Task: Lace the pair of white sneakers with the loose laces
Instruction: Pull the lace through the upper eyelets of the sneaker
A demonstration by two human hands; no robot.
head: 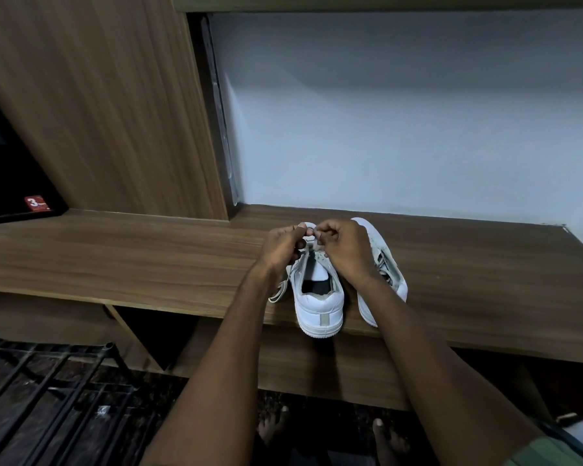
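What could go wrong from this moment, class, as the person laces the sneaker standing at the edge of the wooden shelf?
1. The near sneaker has its heel over the shelf edge; a tug by the left hand or right hand might tip it off.
2. A loose lace trails beside it and could snag.
3. Both hands hide the eyelets, so one may get skipped.

dim room: wooden shelf (148, 257) against pale wall (401, 112), wood panel (98, 105) left, black rack (48, 381) below.
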